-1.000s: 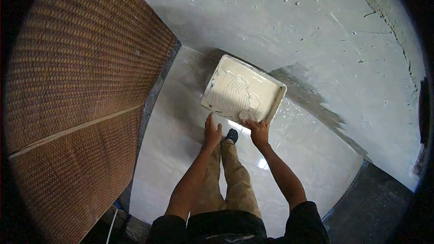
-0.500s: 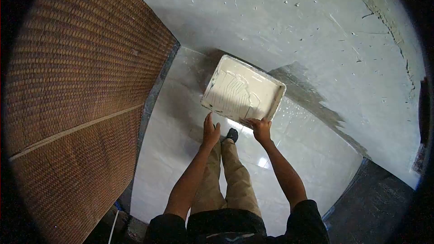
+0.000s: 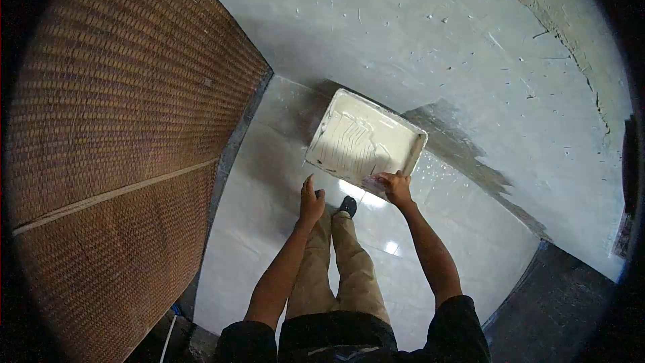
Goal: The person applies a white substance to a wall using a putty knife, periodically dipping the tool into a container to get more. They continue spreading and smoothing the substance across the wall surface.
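A shallow rectangular paint tray point(image 3: 418, 151) lies in front of me near the wall, holding cream-coloured paint point(image 3: 363, 131) with ridges showing through on its left side. My right hand point(image 3: 398, 189) is at the tray's near right edge. Its fingers are closed on a small pale purplish piece point(image 3: 375, 181), whose kind I cannot tell, pressed against the rim. Just short of the tray's near left corner, my left hand point(image 3: 311, 203) is empty, its thumb and fingers apart.
A grey wall point(image 3: 403, 40) with pits and a darker unfinished strip rises beyond the tray. Woven matting point(image 3: 134, 94) stands along the left. Pale glossy tiles point(image 3: 437, 228) cover the floor, and a dark panel point(image 3: 551, 296) is at the lower right. My foot point(image 3: 348, 206) is close to the tray.
My left hand has drawn slightly back from the tray's near edge. My right hand has shifted a little to the right, and more of the purplish piece shows.
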`<state>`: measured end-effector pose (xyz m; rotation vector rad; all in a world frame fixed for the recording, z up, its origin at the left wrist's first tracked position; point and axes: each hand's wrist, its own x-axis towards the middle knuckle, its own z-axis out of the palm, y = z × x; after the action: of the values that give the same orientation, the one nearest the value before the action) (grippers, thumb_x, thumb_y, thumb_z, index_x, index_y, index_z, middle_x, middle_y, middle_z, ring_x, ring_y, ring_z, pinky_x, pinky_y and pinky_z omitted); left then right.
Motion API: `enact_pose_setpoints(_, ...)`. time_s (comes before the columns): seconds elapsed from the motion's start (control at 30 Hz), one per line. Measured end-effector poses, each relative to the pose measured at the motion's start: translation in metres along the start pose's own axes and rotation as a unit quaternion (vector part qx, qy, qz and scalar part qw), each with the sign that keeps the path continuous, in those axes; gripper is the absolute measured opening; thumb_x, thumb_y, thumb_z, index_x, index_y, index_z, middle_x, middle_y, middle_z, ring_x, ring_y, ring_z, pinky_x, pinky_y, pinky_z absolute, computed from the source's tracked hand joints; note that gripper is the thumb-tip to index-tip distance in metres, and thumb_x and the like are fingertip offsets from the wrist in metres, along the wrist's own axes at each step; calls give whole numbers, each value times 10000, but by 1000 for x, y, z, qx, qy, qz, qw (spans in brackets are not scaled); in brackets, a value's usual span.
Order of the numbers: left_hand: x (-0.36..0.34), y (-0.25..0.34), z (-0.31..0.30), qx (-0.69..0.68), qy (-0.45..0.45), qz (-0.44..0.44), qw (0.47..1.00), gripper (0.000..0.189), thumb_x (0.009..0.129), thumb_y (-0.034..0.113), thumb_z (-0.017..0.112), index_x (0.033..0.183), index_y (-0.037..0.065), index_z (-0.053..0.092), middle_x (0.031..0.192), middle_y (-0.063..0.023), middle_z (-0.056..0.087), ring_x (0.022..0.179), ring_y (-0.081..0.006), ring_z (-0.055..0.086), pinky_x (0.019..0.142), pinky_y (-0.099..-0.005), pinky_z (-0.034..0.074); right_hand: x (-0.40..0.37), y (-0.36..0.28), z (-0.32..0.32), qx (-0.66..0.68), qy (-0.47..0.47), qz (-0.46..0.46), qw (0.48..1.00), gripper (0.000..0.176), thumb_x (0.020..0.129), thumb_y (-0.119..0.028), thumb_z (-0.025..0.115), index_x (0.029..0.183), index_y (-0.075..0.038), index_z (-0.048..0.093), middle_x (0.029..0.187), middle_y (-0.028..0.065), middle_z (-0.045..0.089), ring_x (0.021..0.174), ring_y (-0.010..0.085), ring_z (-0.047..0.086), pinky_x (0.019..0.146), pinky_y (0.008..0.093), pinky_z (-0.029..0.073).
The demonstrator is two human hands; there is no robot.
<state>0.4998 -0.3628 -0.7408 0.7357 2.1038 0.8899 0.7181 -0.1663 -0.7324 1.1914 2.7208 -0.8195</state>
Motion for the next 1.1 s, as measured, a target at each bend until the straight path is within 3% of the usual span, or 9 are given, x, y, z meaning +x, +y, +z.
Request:
enact_pose_setpoints(0.17, -3, -7, 1, 11, 9, 9, 1000, 597, 883, 146, 534, 1416, -13, 319, 1405, -252, 383, 1308, -406, 370, 1105, -465, 295, 5, 5, -7, -13, -33, 12, 999, 222, 901, -242, 567, 1065, -279, 712, 1014, -15, 722, 920, 276, 564, 768, 454, 340)
enact_pose_setpoints(0.43, -9, 1, -1, 3, -1, 6, 1000, 591, 880, 150, 517, 1415, -10, 322, 1397, -263, 385, 1300, -415, 376, 1094, -476, 311, 5, -3, -26, -74, -52, 10, 996, 259, 865, -257, 600, 1095, -218, 713, 913, 103, 694, 909, 292, 576, 771, 472, 343)
enact_pose_setpoints(0.67, -14, 10, -8, 7, 19, 38, 999, 592, 873, 155, 537, 1401, -28, 340, 1365, -275, 417, 1279, -420, 401, 1086, -479, 319, 5, 18, -17, -96, -16, -19, 995, 257, 880, -264, 571, 1072, -185, 722, 932, 137, 681, 904, 302, 585, 762, 492, 355)
enact_pose_setpoints(0.73, -15, 9, -7, 11, 32, 50, 998, 596, 870, 154, 549, 1398, -33, 343, 1356, -276, 425, 1272, -420, 409, 1084, -476, 321, 6, 10, -32, -102, -74, 38, 991, 256, 868, -283, 581, 1066, -204, 722, 970, 136, 678, 928, 304, 590, 772, 501, 358)
enact_pose_setpoints(0.83, -16, 20, -10, 32, 22, 29, 999, 598, 863, 137, 569, 1390, -37, 347, 1350, -276, 428, 1263, -423, 415, 1078, -468, 331, 8, 64, 18, -139, -54, 27, 988, 260, 863, -315, 588, 1064, -218, 720, 971, 148, 674, 947, 314, 597, 772, 502, 358)
enact_pose_setpoints(0.97, -20, 30, -11, 14, 19, 41, 999, 582, 864, 123, 576, 1378, -37, 357, 1350, -271, 430, 1267, -418, 411, 1081, -467, 327, -1, 47, -16, -91, -44, 62, 993, 247, 861, -344, 600, 1047, -244, 729, 973, 127, 687, 964, 310, 606, 799, 537, 371)
enact_pose_setpoints(1.03, -21, 35, -12, 16, 23, 47, 999, 578, 865, 124, 578, 1376, -36, 360, 1352, -269, 429, 1270, -416, 410, 1083, -466, 324, -4, 45, -25, -72, -70, 116, 988, 244, 855, -364, 615, 1041, -263, 735, 977, 100, 701, 1012, 307, 601, 861, 602, 370)
enact_pose_setpoints(1.1, -21, 39, -13, 21, 13, 54, 998, 586, 868, 132, 583, 1380, -37, 354, 1354, -266, 429, 1272, -416, 409, 1089, -464, 318, -14, 38, -44, -67, -64, 136, 986, 239, 860, -369, 609, 1048, -289, 734, 992, 86, 706, 997, 322, 615, 876, 597, 395)
